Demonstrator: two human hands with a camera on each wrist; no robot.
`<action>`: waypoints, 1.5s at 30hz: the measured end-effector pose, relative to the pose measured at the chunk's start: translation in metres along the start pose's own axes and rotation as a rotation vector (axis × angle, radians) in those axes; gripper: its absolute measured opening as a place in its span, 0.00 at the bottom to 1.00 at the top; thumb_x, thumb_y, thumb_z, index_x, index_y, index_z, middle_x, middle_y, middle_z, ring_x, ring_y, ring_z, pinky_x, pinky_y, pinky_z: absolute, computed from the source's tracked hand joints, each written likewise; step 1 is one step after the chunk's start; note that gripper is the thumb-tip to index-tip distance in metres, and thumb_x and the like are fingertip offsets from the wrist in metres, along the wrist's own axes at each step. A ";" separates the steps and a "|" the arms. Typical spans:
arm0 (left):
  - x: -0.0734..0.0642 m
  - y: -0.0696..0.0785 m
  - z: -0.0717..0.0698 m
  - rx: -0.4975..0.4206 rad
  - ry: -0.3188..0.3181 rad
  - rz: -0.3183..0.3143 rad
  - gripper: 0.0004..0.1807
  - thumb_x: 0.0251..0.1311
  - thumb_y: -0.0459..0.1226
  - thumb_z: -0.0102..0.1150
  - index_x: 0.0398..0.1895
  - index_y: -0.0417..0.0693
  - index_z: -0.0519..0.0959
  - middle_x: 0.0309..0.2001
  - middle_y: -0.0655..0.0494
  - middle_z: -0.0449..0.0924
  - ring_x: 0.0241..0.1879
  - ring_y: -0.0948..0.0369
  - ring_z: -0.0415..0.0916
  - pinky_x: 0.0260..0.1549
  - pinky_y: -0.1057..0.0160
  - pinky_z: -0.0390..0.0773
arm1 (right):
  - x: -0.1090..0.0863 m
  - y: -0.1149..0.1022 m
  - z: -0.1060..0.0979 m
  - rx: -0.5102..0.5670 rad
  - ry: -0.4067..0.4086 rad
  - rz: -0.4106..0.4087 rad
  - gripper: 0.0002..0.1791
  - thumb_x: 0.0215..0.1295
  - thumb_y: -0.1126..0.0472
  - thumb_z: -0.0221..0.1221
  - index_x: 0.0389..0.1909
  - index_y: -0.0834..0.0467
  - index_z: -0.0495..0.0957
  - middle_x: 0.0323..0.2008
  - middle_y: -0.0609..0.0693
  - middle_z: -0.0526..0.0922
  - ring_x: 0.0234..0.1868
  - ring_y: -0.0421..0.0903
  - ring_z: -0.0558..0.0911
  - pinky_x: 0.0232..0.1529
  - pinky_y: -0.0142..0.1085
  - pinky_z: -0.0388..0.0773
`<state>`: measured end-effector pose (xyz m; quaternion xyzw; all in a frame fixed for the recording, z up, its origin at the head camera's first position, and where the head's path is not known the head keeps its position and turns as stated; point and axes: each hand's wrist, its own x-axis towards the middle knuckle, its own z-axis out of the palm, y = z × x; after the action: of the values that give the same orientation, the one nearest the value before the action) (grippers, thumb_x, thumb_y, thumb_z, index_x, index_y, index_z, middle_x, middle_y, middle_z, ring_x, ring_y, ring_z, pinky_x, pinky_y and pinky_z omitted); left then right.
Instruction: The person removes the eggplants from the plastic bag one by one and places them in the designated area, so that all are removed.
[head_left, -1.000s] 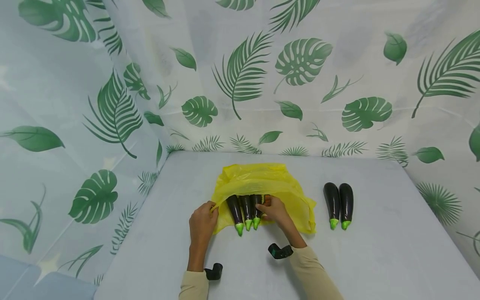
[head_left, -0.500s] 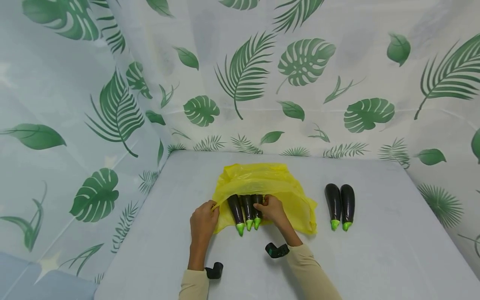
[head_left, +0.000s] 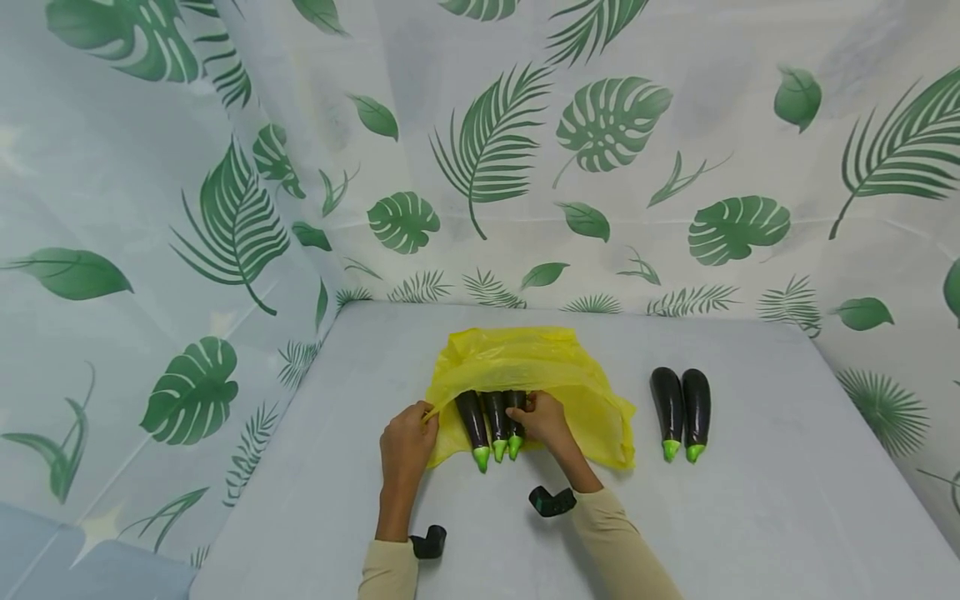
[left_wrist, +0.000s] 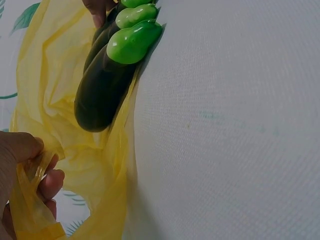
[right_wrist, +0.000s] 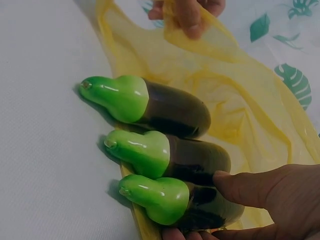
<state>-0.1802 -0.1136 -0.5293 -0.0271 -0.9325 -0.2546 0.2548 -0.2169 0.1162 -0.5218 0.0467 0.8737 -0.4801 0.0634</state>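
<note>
A thin yellow plastic bag (head_left: 517, 346) lies on the table with its mouth facing the person. Three dark eggplants with bright green stem ends lie side by side in the mouth, stems sticking out: the left eggplant (head_left: 472, 421), the middle eggplant (head_left: 495, 412) and the right eggplant (right_wrist: 210, 207). My left hand (head_left: 406, 442) pinches the bag's left edge between thumb and fingers, lifting the upper layer. My right hand (head_left: 546, 419) grips the right eggplant, thumb on top and fingers along its outer side. The eggplants' far ends are hidden under the bag's upper layer in the head view.
Two more eggplants, one (head_left: 667, 408) beside the other (head_left: 696, 408), lie on the white table (head_left: 765, 500) right of the bag. A leaf-printed cloth (head_left: 495, 167) hangs behind the table and along its left side. Each wrist carries a small black camera (head_left: 429, 542).
Both hands keep their holds, and the bag and eggplants stay almost in place. The right wrist has shifted slightly left. The head view has moved a little.
</note>
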 end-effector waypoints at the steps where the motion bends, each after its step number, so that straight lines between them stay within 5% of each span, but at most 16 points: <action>1: 0.000 0.000 0.000 0.001 -0.001 -0.002 0.06 0.56 0.33 0.66 0.37 0.44 0.85 0.33 0.51 0.87 0.27 0.57 0.83 0.23 0.59 0.80 | 0.000 0.000 0.000 0.003 0.000 0.000 0.20 0.61 0.59 0.66 0.46 0.69 0.75 0.25 0.52 0.72 0.22 0.44 0.76 0.20 0.33 0.75; 7: -0.002 0.000 0.000 -0.005 0.001 -0.003 0.05 0.56 0.33 0.66 0.36 0.43 0.85 0.32 0.52 0.87 0.26 0.57 0.83 0.22 0.60 0.79 | -0.001 0.001 0.002 0.002 0.010 0.010 0.23 0.60 0.59 0.66 0.51 0.70 0.75 0.30 0.56 0.76 0.26 0.47 0.78 0.22 0.34 0.77; 13: -0.001 0.000 0.000 -0.004 0.006 0.002 0.05 0.56 0.33 0.66 0.36 0.43 0.85 0.32 0.52 0.87 0.26 0.57 0.83 0.22 0.60 0.79 | 0.000 0.001 0.002 -0.004 0.001 0.021 0.29 0.61 0.59 0.66 0.58 0.73 0.72 0.46 0.66 0.80 0.35 0.51 0.83 0.27 0.37 0.81; 20: -0.001 0.001 -0.001 -0.002 0.010 0.004 0.05 0.56 0.33 0.66 0.36 0.43 0.85 0.32 0.51 0.87 0.27 0.57 0.83 0.23 0.60 0.80 | 0.000 0.001 -0.002 0.031 -0.018 0.047 0.20 0.61 0.59 0.66 0.46 0.69 0.74 0.29 0.53 0.70 0.27 0.48 0.79 0.25 0.37 0.81; 28: -0.002 0.002 -0.001 -0.012 0.015 0.004 0.05 0.56 0.33 0.66 0.35 0.43 0.85 0.32 0.51 0.87 0.27 0.56 0.84 0.23 0.59 0.80 | -0.004 0.002 -0.005 0.074 -0.031 0.066 0.32 0.62 0.60 0.64 0.61 0.74 0.68 0.51 0.67 0.76 0.51 0.62 0.81 0.34 0.41 0.85; 45: -0.003 0.003 -0.001 -0.022 0.024 0.003 0.06 0.55 0.33 0.66 0.36 0.43 0.85 0.32 0.51 0.87 0.27 0.56 0.84 0.23 0.58 0.80 | -0.009 -0.002 -0.012 0.092 -0.043 0.092 0.32 0.63 0.60 0.63 0.62 0.73 0.67 0.56 0.71 0.75 0.53 0.64 0.80 0.36 0.42 0.85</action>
<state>-0.1765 -0.1116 -0.5287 -0.0282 -0.9265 -0.2645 0.2660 -0.2089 0.1256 -0.5124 0.0794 0.8460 -0.5174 0.1018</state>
